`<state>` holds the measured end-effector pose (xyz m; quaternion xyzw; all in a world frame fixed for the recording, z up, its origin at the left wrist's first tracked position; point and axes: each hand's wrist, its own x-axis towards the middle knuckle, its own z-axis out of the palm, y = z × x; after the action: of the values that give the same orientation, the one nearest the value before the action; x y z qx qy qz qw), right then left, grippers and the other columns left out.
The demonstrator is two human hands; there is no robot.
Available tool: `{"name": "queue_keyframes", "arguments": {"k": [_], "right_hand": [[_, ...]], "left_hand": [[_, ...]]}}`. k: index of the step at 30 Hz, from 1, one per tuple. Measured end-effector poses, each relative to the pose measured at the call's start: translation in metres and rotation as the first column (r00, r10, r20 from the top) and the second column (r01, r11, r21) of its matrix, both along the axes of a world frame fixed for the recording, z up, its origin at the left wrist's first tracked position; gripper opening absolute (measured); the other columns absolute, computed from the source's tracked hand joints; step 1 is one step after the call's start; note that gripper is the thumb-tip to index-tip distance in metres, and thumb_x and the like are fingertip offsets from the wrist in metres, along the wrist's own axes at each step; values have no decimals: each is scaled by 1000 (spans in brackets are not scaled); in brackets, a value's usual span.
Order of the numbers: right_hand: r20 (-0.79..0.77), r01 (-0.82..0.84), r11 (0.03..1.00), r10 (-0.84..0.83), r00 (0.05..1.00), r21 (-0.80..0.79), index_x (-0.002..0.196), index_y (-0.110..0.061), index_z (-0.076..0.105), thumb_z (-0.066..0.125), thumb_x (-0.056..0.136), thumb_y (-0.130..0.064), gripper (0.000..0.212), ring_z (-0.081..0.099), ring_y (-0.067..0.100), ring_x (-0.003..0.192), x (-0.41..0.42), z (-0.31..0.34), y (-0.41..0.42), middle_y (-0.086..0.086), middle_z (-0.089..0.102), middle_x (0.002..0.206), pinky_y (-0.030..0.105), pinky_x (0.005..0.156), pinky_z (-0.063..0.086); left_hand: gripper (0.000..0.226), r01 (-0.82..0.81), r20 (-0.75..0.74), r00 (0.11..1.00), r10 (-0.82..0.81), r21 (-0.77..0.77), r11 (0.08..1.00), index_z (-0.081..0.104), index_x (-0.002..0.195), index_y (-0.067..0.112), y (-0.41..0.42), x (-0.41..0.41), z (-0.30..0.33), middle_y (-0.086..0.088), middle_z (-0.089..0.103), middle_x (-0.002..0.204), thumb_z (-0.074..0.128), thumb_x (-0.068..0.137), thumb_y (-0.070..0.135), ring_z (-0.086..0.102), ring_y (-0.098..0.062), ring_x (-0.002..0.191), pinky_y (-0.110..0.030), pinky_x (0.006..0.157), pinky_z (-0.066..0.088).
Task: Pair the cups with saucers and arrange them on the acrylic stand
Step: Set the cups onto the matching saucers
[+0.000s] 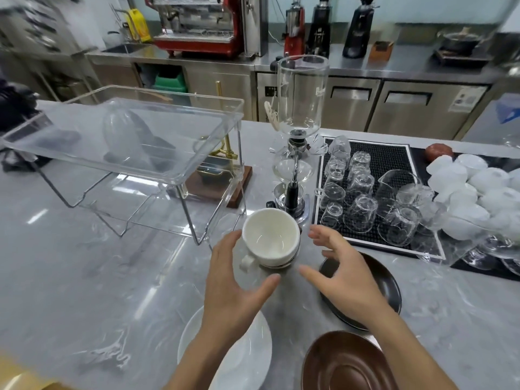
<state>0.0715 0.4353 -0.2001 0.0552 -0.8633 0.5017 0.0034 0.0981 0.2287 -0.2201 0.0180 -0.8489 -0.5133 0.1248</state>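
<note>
A white cup (270, 235) sits upright on a saucer (277, 264) mid-table (98, 277), handle toward 7 o'clock. The left hand (235, 288) flanks it at 8 o'clock and the right hand (344, 274) at 4 o'clock, both with fingers spread and gripping nothing; whether the left fingertips touch the cup is unclear. The acrylic stand (123, 147) stands at 10 o'clock. A black plate (385, 288) lies under the right hand, a white plate (247, 353) and brown plate (346, 361) at 6 o'clock, upturned glasses (360, 192) at 2 o'clock.
</note>
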Motion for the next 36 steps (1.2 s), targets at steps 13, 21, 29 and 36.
{"name": "queue_keyframes", "arguments": {"k": [13,21,29,36], "right_hand": [[34,-168,984,166,986,62,149,-47,26,84,70,-39,99,30,-9,139,-35,-1,-16,-37,32,147,22,114,27],[23,-149,989,149,989,14,141,-56,26,88,64,-43,100,33,-10,139,-40,-3,-17,-29,39,150,20,111,28],[-14,-132,991,132,991,0,134,-60,31,91,63,-35,97,35,-9,138,-38,2,-16,-28,42,148,22,113,28],[-69,-144,990,143,987,1,131,-59,34,93,62,-30,96,36,-19,132,-22,16,-19,-38,44,138,6,107,26]], "left_hand": [[98,120,99,986,-133,127,985,45,147,27,-5,-34,3,15,58,141,96,64,25,56,2,127,-31,107,51],[84,63,97,992,-78,148,987,56,133,36,-9,-37,-2,16,65,130,94,58,28,61,-5,124,-39,107,52],[88,37,101,993,-56,180,983,59,133,30,-10,-34,3,14,67,127,95,54,29,62,-5,121,-43,105,54],[86,46,38,998,-54,182,982,60,133,28,-14,-16,16,12,68,126,99,58,18,63,-7,121,-41,105,53]]}}
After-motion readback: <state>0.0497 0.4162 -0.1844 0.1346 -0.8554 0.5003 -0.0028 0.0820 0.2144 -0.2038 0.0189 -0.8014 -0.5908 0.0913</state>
